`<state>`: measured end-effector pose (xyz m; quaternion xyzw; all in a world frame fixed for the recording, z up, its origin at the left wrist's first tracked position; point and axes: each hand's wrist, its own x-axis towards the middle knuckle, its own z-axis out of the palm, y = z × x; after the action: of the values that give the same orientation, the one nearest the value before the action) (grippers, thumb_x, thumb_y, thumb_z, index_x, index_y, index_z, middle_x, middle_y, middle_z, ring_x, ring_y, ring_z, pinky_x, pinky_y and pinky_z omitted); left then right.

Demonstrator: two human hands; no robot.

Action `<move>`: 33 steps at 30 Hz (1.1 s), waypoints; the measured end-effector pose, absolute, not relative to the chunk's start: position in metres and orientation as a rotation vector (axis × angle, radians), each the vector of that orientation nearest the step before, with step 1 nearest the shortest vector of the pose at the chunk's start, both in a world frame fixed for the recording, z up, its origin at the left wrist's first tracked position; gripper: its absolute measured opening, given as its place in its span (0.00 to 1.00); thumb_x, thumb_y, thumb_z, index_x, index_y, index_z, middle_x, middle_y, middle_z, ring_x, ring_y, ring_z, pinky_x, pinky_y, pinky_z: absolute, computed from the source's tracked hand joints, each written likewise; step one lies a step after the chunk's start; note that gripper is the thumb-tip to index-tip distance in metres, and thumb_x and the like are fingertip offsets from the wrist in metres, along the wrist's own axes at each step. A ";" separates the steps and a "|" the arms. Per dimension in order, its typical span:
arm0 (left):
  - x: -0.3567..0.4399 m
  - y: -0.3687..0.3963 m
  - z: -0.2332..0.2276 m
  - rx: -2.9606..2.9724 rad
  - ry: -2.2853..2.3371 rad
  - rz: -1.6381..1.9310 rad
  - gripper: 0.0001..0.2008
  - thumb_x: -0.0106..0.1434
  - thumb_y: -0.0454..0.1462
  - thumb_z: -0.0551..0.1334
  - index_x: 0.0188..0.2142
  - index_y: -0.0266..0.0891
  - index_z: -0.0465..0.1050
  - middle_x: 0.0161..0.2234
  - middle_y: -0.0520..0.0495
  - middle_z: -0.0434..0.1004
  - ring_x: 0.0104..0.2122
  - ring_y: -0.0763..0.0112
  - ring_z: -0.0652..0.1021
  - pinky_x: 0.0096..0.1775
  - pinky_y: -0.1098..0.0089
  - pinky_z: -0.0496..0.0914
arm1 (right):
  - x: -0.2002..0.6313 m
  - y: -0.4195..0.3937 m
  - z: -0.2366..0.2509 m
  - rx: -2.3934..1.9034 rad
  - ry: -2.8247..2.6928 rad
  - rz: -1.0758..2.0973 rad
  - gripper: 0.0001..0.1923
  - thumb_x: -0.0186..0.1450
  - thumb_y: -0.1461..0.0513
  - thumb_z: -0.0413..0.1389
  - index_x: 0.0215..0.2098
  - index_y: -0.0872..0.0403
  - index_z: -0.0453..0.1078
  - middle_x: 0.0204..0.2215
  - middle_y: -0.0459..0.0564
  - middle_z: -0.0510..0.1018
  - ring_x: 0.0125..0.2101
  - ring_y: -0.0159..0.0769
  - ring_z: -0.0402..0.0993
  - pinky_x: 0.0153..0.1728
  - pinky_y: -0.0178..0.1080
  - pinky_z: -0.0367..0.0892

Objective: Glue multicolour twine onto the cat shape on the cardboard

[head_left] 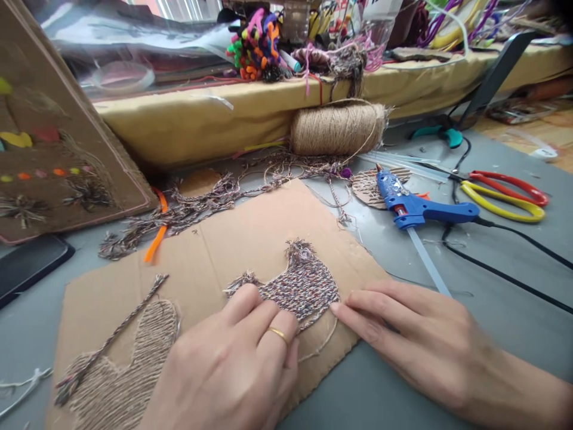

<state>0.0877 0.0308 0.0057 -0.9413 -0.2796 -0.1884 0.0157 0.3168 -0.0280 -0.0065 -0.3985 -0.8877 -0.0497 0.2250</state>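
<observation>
A brown cardboard sheet (250,233) lies on the grey table. A bird-like patch of multicoloured twine (301,282) is stuck on its middle. My left hand (228,364), with a gold ring, lies flat on the cardboard, fingertips pressing the patch's lower left edge. My right hand (412,340) rests flat at the cardboard's right edge, with fingertips touching the patch's lower right side. Neither hand holds anything. A jute-covered shape (129,364) with a braided cord sits at the cardboard's lower left.
A blue glue gun (421,206) with its black cable lies right of the cardboard, red and yellow scissors (505,191) beyond it. A jute twine spool (338,128) sits at the back, loose braided cords (188,206) and an orange strip nearby. A decorated cardboard panel (49,149) leans left.
</observation>
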 end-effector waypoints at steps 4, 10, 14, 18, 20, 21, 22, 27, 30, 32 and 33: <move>0.073 0.027 0.004 -2.894 -0.885 -0.566 0.13 0.61 0.31 0.56 0.20 0.40 0.66 0.18 0.53 0.63 0.24 0.69 0.68 0.23 0.68 0.57 | 0.318 -0.029 -0.007 -1.073 -2.479 -0.158 0.16 0.68 0.69 0.45 0.49 0.62 0.70 0.40 0.52 0.77 0.43 0.36 0.69 0.43 0.38 0.67; 0.058 0.022 0.003 -2.901 -0.921 -0.509 0.08 0.61 0.32 0.57 0.26 0.40 0.69 0.22 0.53 0.68 0.27 0.69 0.69 0.26 0.69 0.61 | 0.314 -0.025 -0.002 -1.037 -2.527 -0.290 0.19 0.70 0.68 0.40 0.49 0.59 0.70 0.35 0.50 0.77 0.37 0.35 0.70 0.35 0.38 0.67; 0.055 0.019 0.008 -2.890 -0.961 -0.508 0.08 0.61 0.32 0.57 0.26 0.40 0.69 0.22 0.53 0.68 0.26 0.69 0.69 0.26 0.69 0.63 | 0.313 -0.025 -0.002 -1.056 -2.535 -0.362 0.19 0.69 0.68 0.40 0.49 0.58 0.69 0.35 0.50 0.77 0.37 0.35 0.70 0.33 0.39 0.66; 0.057 0.017 0.012 -2.869 -1.014 -0.539 0.11 0.62 0.33 0.56 0.24 0.40 0.70 0.20 0.53 0.68 0.25 0.69 0.69 0.24 0.69 0.63 | 0.311 -0.025 0.002 -0.988 -2.532 -0.379 0.16 0.69 0.69 0.43 0.48 0.60 0.69 0.35 0.50 0.76 0.38 0.36 0.69 0.36 0.39 0.65; 0.058 0.016 0.011 -2.883 -1.030 -0.533 0.11 0.62 0.32 0.56 0.24 0.39 0.70 0.20 0.53 0.69 0.25 0.68 0.69 0.24 0.69 0.64 | 0.308 -0.025 0.006 -0.948 -2.536 -0.366 0.16 0.69 0.69 0.42 0.47 0.60 0.70 0.36 0.50 0.77 0.39 0.36 0.69 0.38 0.40 0.64; 0.058 0.015 0.011 -2.890 -1.034 -0.542 0.11 0.62 0.32 0.56 0.24 0.39 0.70 0.20 0.52 0.69 0.25 0.68 0.69 0.24 0.69 0.64 | 0.306 -0.024 0.007 -0.932 -2.548 -0.357 0.16 0.69 0.69 0.42 0.47 0.60 0.70 0.37 0.50 0.77 0.39 0.36 0.69 0.38 0.40 0.64; 0.059 0.015 0.011 -2.899 -1.035 -0.554 0.10 0.62 0.32 0.56 0.24 0.39 0.70 0.20 0.52 0.69 0.25 0.68 0.69 0.24 0.69 0.64 | 0.304 -0.023 0.008 -0.920 -2.562 -0.350 0.17 0.69 0.69 0.41 0.46 0.60 0.70 0.37 0.49 0.77 0.39 0.36 0.69 0.38 0.40 0.65; 0.058 0.015 0.009 -2.911 -1.043 -0.599 0.10 0.62 0.31 0.56 0.25 0.38 0.70 0.21 0.51 0.69 0.25 0.68 0.68 0.24 0.71 0.64 | 0.296 -0.019 0.006 -0.952 -2.619 -0.355 0.18 0.70 0.68 0.40 0.49 0.61 0.69 0.36 0.51 0.78 0.37 0.37 0.71 0.33 0.40 0.66; 0.056 0.014 0.009 -2.902 -1.041 -0.624 0.10 0.61 0.30 0.55 0.24 0.37 0.68 0.20 0.51 0.68 0.24 0.69 0.67 0.23 0.72 0.63 | 0.294 -0.019 0.006 -0.959 -2.615 -0.339 0.18 0.70 0.68 0.40 0.48 0.61 0.70 0.35 0.51 0.77 0.36 0.36 0.70 0.33 0.40 0.65; 0.054 0.014 0.008 -2.900 -1.054 -0.627 0.09 0.61 0.29 0.56 0.24 0.37 0.67 0.20 0.51 0.68 0.24 0.70 0.67 0.23 0.72 0.62 | 0.293 -0.019 0.008 -0.930 -2.599 -0.315 0.18 0.70 0.68 0.40 0.47 0.61 0.70 0.35 0.50 0.77 0.36 0.35 0.70 0.35 0.39 0.65; 0.053 0.014 0.008 -2.895 -1.068 -0.625 0.09 0.60 0.29 0.56 0.24 0.38 0.67 0.20 0.51 0.68 0.24 0.70 0.67 0.23 0.72 0.62 | 0.291 -0.019 0.009 -0.913 -2.599 -0.306 0.19 0.70 0.67 0.39 0.47 0.60 0.70 0.35 0.50 0.77 0.36 0.35 0.70 0.35 0.39 0.65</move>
<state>0.0534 0.0138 0.0081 -0.9196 -0.3392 -0.1984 -0.0032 0.2910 -0.0192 0.0088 -0.3236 -0.9218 -0.1084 0.1838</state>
